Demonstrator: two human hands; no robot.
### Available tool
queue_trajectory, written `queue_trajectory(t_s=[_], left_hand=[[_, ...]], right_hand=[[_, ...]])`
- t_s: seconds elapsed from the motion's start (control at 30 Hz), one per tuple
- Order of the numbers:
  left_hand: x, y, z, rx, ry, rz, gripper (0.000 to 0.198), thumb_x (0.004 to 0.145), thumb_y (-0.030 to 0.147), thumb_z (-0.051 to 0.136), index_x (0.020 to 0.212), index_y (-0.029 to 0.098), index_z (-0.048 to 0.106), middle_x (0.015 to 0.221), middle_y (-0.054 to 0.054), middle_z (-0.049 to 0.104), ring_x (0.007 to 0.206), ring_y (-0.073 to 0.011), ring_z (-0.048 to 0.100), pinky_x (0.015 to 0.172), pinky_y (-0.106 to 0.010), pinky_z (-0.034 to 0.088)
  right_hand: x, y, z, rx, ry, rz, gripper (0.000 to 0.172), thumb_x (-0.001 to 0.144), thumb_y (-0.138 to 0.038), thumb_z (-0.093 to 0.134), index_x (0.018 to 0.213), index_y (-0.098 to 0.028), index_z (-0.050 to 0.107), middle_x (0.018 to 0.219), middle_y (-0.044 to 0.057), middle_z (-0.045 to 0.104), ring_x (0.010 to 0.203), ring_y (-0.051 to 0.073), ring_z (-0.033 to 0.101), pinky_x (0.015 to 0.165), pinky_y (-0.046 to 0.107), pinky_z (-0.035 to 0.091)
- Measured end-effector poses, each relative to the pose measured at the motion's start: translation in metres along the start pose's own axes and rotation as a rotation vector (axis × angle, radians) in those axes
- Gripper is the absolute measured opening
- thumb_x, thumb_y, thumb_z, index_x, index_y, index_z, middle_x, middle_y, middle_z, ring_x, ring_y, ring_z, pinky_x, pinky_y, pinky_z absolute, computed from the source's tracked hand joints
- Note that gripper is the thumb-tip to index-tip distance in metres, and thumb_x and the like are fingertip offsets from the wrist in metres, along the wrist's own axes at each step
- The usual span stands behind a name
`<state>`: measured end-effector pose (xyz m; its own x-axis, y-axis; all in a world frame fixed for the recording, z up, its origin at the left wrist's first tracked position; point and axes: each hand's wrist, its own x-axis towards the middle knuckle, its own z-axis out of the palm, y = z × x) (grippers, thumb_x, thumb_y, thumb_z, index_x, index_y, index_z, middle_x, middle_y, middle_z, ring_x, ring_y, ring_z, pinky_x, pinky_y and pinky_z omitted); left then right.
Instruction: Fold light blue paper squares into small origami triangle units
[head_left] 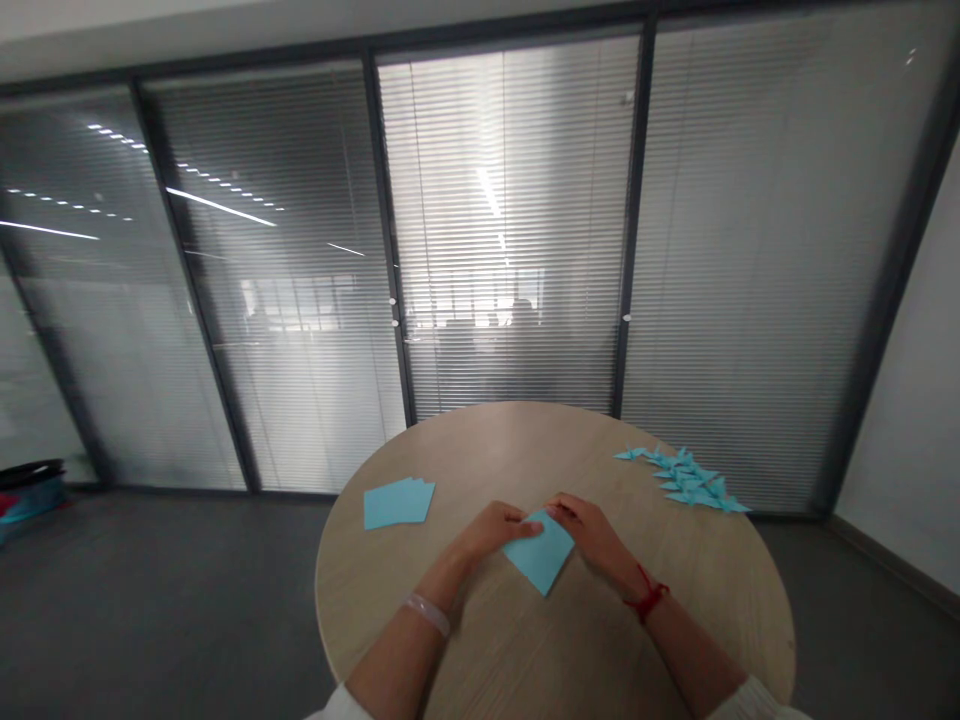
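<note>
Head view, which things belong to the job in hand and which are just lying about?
Likely belonging:
blue paper, in left hand and right hand
loose sheets, left
folded blue figures, right

Apparently apart:
red bracelet, worn
dark-rimmed object, far left

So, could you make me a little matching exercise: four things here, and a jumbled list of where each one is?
1. Overlapping blue sheets
2. Folded paper birds
3. Red bracelet
4. Blue paper

A. held by the left hand and right hand
B. on the right side of the table
C. around the right wrist
D. on the table's left side

Pairs: 1-D, 2-B, 3-C, 4-A.
</note>
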<state>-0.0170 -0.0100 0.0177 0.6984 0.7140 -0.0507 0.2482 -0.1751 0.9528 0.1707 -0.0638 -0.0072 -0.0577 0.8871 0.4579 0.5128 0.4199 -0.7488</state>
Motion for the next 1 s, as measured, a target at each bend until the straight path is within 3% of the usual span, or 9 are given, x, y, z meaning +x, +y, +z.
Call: queue_trajectory(t_s=[0.13, 0.27, 0.37, 0.5, 0.63, 0.8, 1.0], left_hand=[[-0.0020, -0.0032, 0.0049, -0.016, -0.056, -0.021, 0.043, 0.057, 0.051, 0.072, 0.065, 0.009, 0.068, 0.053, 0.001, 0.055, 0.047, -0.0092, 0.043, 0.049, -0.022, 0.028], [0.0015, -0.0039, 0.0035, -0.185, 0.080, -0.031, 0.045, 0.056, 0.051, 0.073, 0.072, 0.008, 0.070, 0.060, -0.004, 0.062, 0.051, -0.0121, 0.051, 0.054, -0.024, 0.037], [0.0034, -0.0026, 0.0001, -0.351, 0.182, -0.012, 0.046, 0.057, 0.049, 0.073, 0.076, 0.008, 0.070, 0.065, -0.007, 0.066, 0.056, -0.0154, 0.057, 0.061, -0.028, 0.043], [0.0031, -0.0017, -0.0019, -0.452, 0.225, 0.024, 0.044, 0.058, 0.046, 0.075, 0.079, 0.007, 0.071, 0.068, -0.010, 0.069, 0.059, -0.0177, 0.061, 0.066, -0.031, 0.047], [0.0036, -0.0036, -0.0014, -0.476, 0.214, 0.014, 0.048, 0.057, 0.047, 0.075, 0.081, 0.006, 0.071, 0.068, -0.011, 0.069, 0.060, -0.0182, 0.061, 0.065, -0.031, 0.047], [0.0051, -0.0069, -0.0001, -0.421, 0.224, 0.011, 0.050, 0.056, 0.049, 0.076, 0.080, 0.005, 0.071, 0.066, -0.009, 0.068, 0.056, -0.0153, 0.059, 0.060, -0.027, 0.045], [0.0059, -0.0090, 0.0035, -0.392, 0.104, 0.069, 0.046, 0.062, 0.049, 0.072, 0.081, 0.007, 0.071, 0.074, -0.010, 0.069, 0.062, -0.0163, 0.061, 0.064, -0.028, 0.046]], right_hand=[[-0.0011, -0.0038, 0.0007, 0.028, 0.005, -0.026, 0.027, 0.087, -0.038, 0.046, 0.088, -0.018, 0.065, 0.081, 0.004, 0.065, 0.075, 0.018, 0.058, 0.069, 0.026, 0.043], [-0.0007, -0.0039, -0.0010, 0.071, 0.107, -0.095, 0.036, 0.088, -0.035, 0.044, 0.119, -0.021, 0.054, 0.104, 0.008, 0.060, 0.094, 0.019, 0.056, 0.081, 0.030, 0.045], [-0.0008, -0.0022, -0.0017, 0.060, 0.087, -0.182, 0.034, 0.088, -0.030, 0.042, 0.118, -0.024, 0.057, 0.119, 0.008, 0.053, 0.112, 0.020, 0.048, 0.091, 0.033, 0.042], [-0.0019, -0.0016, 0.0001, 0.057, -0.041, -0.202, 0.026, 0.085, -0.030, 0.051, 0.106, -0.026, 0.066, 0.123, 0.008, 0.049, 0.115, 0.022, 0.046, 0.097, 0.036, 0.039], [-0.0014, -0.0020, 0.0015, 0.094, -0.079, -0.218, 0.018, 0.081, -0.033, 0.061, 0.093, -0.025, 0.071, 0.120, 0.007, 0.053, 0.110, 0.022, 0.050, 0.098, 0.036, 0.039], [0.0015, 0.0020, 0.0022, 0.094, -0.064, -0.163, 0.024, 0.079, -0.043, 0.062, 0.086, -0.022, 0.073, 0.109, 0.008, 0.060, 0.100, 0.022, 0.055, 0.092, 0.035, 0.042], [0.0041, 0.0043, 0.0037, 0.152, 0.013, 0.004, 0.027, 0.076, -0.044, 0.061, 0.071, -0.018, 0.069, 0.079, 0.004, 0.064, 0.075, 0.019, 0.060, 0.071, 0.028, 0.046]])
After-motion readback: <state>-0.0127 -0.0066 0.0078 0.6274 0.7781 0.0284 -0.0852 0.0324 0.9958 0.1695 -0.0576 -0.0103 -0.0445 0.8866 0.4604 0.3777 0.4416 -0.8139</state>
